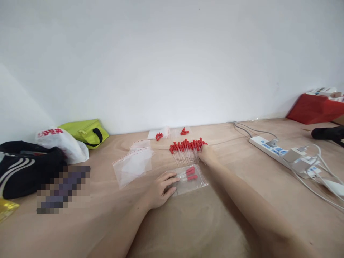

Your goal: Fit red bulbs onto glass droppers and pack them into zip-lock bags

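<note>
My left hand [163, 190] lies on the left part of a clear zip bag [185, 187], fingers stretched out and apart. Inside the bag are a few droppers [191, 177] with red bulbs and clear stems. Beyond it, several more red-bulbed droppers [185, 146] lie side by side in a row, bulbs toward the wall. At the right end of that row, the fingers of my right hand [207, 154] are closed on a dropper [204, 143], whose red bulb shows just past the fingertips. Its stem is mostly hidden by the hand.
Flat zip bags [135, 163] lie left of the row. Two bags with red-bulbed droppers [159, 136] lie near the wall. A power strip [271, 148] with chargers and cables is at right. A green bag [87, 133], white plastic bag [63, 143] and black bag [29, 170] stand left.
</note>
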`<control>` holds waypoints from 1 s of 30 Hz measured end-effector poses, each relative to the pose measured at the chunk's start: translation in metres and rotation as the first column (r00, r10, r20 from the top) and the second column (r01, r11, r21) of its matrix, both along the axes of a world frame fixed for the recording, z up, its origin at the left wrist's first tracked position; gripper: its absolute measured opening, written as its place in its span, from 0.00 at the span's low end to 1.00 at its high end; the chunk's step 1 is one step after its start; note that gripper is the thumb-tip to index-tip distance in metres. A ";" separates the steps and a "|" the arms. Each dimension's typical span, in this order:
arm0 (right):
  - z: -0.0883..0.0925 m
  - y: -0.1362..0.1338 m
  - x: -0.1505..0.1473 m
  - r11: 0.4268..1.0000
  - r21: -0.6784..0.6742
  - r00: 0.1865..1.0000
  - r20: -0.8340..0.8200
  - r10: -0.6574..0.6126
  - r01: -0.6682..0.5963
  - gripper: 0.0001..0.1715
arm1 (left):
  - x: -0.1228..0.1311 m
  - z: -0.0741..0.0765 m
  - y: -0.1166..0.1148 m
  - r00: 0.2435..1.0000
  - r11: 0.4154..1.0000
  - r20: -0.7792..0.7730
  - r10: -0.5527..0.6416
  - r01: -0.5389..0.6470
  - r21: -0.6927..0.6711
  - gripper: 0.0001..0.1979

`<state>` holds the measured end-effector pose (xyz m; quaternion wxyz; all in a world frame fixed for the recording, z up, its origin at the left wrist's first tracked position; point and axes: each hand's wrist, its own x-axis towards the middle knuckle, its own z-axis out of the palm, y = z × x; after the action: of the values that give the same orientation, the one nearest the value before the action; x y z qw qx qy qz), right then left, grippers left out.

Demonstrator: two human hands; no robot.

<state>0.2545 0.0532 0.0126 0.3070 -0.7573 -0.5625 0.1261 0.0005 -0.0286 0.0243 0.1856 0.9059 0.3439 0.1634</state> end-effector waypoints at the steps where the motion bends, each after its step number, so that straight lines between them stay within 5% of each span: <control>1: 0.001 0.000 -0.001 1.000 -0.012 1.000 0.007 0.003 -0.003 0.07 | 0.000 0.000 0.000 1.000 1.000 0.003 0.001 -0.001 -0.001 0.17; 7: 0.015 -0.006 0.005 0.999 0.011 0.999 -0.014 0.040 -0.039 0.12 | 0.000 0.001 -0.001 1.000 1.000 0.006 0.002 -0.002 0.001 0.17; 11: 0.017 -0.028 0.017 0.984 0.142 0.982 -0.138 0.130 -0.110 0.27 | 0.001 0.001 0.000 1.000 1.000 -0.002 -0.007 0.007 0.011 0.17; 14: 0.009 -0.054 0.020 0.930 0.318 0.818 -0.475 0.326 -0.186 0.44 | 0.001 0.002 0.000 1.000 1.000 -0.011 -0.004 0.004 0.006 0.17; 17: -0.002 -0.076 0.018 0.923 0.341 0.658 -0.657 0.369 -0.177 0.52 | 0.001 0.003 0.000 1.000 1.000 -0.028 -0.001 0.001 0.000 0.17; 22: -0.012 -0.083 0.010 0.923 0.381 0.576 -0.743 0.341 -0.055 0.42 | 0.001 0.005 0.000 0.999 1.000 -0.051 0.013 -0.014 -0.013 0.17; 30: -0.016 -0.077 0.008 0.898 0.437 0.662 -0.690 0.292 0.059 0.31 | 0.001 0.006 -0.001 0.998 0.999 -0.057 0.030 -0.032 -0.034 0.17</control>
<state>0.2629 -0.0239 -0.0035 0.6557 -0.5160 -0.4507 0.3173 0.0019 -0.0298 0.0299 0.1891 0.9012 0.3660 0.1346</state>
